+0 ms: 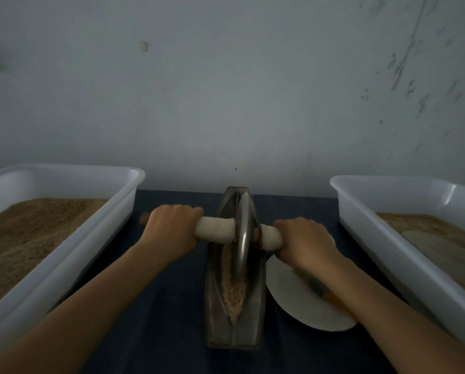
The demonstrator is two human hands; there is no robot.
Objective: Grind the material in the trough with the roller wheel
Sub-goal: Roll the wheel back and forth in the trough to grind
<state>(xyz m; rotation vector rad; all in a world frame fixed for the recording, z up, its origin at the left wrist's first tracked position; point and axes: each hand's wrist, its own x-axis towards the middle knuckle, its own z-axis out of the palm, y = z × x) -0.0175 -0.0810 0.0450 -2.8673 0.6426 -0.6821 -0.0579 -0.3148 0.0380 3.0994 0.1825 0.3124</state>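
The trough (232,306) looks like dull grey metal, scuffed and matt. In it the wheel (242,233) is smoother metal with a faint sheen along its rim, and its handle (215,230) is wrapped in pale, matt cloth-like material. The grain (235,292) in the trough is coarse and tan. Left and right of the trough, the tubs (64,238) are glossy white plastic holding rough brown meal. The worktop (158,333) wears dark matt cloth. The plate (293,292) just right of the trough looks smooth and white.
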